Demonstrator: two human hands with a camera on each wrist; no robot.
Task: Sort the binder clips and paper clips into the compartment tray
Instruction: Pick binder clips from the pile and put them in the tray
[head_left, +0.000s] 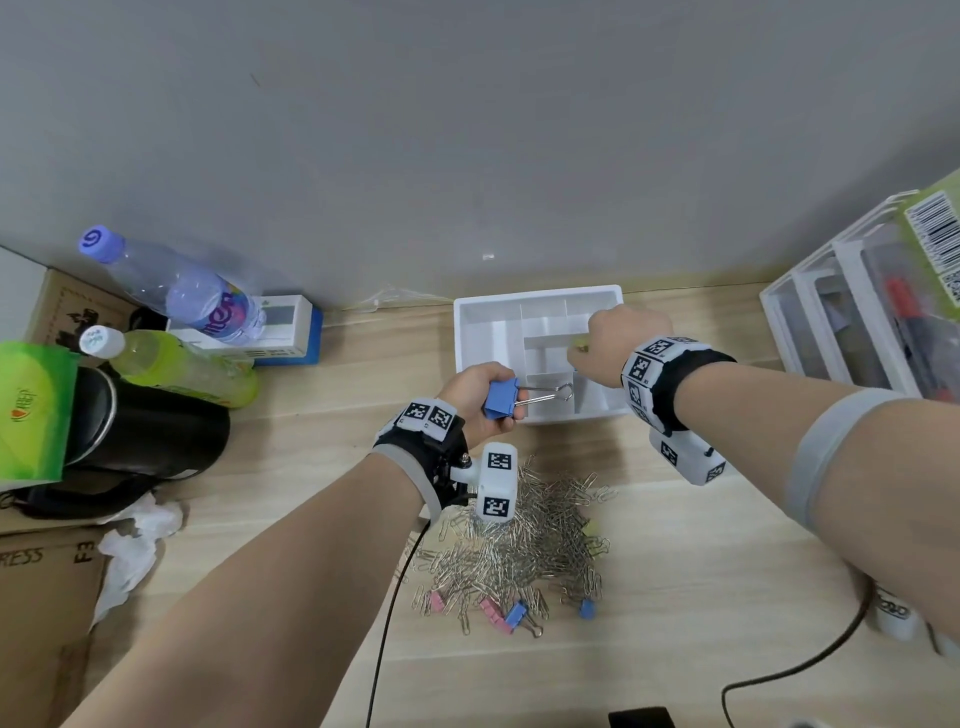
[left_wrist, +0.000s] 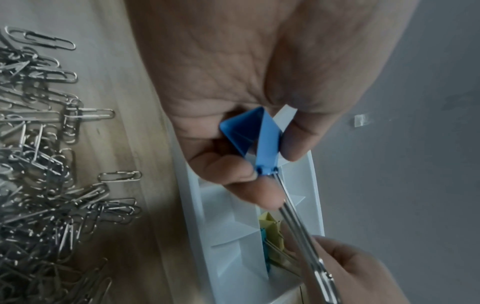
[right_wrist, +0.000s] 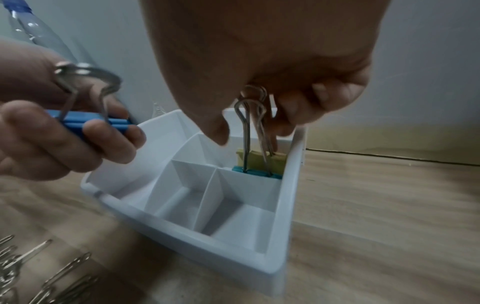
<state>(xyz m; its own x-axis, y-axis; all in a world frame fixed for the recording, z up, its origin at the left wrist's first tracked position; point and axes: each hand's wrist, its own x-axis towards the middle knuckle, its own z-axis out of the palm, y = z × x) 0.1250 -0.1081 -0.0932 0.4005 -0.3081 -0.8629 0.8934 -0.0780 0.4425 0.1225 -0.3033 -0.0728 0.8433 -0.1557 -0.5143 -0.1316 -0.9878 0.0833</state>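
My left hand (head_left: 505, 399) grips a large blue binder clip (head_left: 500, 401) by its body, just off the front left edge of the white compartment tray (head_left: 470, 332). The clip's wire handles (head_left: 550, 393) reach out over the tray. My right hand (head_left: 579, 353) is over the tray's right side. In the right wrist view its fingers (right_wrist: 288, 115) pinch the wire handles of a yellow binder clip (right_wrist: 255, 162). That clip stands in a right-hand compartment next to a teal binder clip (right_wrist: 255, 172). A heap of silver paper clips (head_left: 524, 535) lies on the desk below the tray.
Small pink (head_left: 491, 613) and blue (head_left: 517, 616) binder clips lie at the heap's near edge. Bottles (head_left: 171, 291), a black flask (head_left: 150, 431) and boxes stand at the left. A white drawer unit (head_left: 862, 322) stands at the right. A black cable (head_left: 387, 623) crosses the desk.
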